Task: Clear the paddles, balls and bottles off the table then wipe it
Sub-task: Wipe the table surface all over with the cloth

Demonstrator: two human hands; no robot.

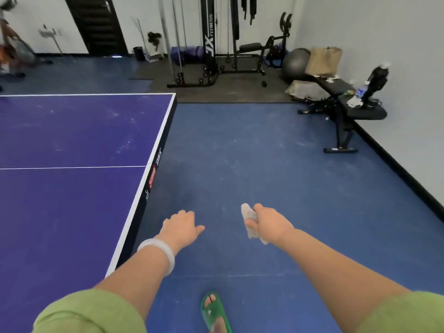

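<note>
cable machine (209, 39) at back wall | grey exercise ball (294, 64) beside tan bag (324, 60) | black bench (367, 112) right

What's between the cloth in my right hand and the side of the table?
Head view: only the left hand, holding nothing, hangs between the cloth in the right hand and the table edge, over blue floor.

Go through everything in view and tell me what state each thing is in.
Table: pale smudges on its visible part.
Cloth: crumpled, gripped in the right hand.
Left hand: fingers relaxed, holding nothing.
Water bottle: standing on the bench.
</note>
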